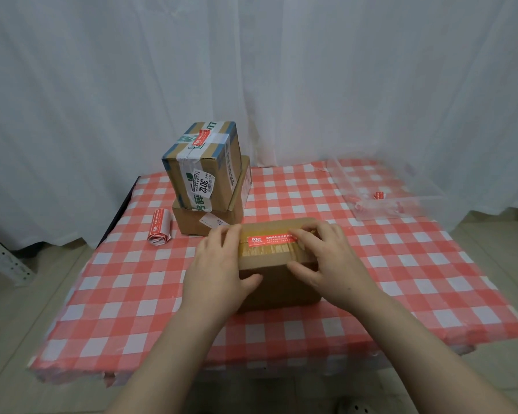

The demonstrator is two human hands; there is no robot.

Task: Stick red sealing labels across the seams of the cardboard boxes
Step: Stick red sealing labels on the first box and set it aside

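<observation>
A brown box point(277, 273) sits mid-table on the red & white check cloth point(401, 264). Yellowish tape runs along its top seam. A red label point(266, 239) lies flat on that tape, long side going left to right.

The L hand point(222, 261) rests on the box's left end. Its fingers lie flat on top, just beside the label's left end, & the thumb is down on the front side. The R hand point(326, 258) is on the right end. Its fingertips point(304, 236) press on the label's right end & hide it, w/ the thumb at the front top edge. The hands are apart, one at each end of the box, & neither wraps round anything.

At the back left, 2 more boxes are stacked. The top box point(204, 165) has white & blue tape, a second red label point(202, 138) on its lid & a white sticker w/ "3012". It sits a bit turned on the bottom box point(192, 222), which is just behind the brown box's left corner.

A label roll point(160, 227) lies on the cloth, left of the stack. A clear tray point(395, 201) sits at the back right w/ some red bits point(379, 195) in it, too blurry to tell more. A white curtain point(281, 70) hangs behind, & a metal rack point(3, 258) stands on the floor, far left.
</observation>
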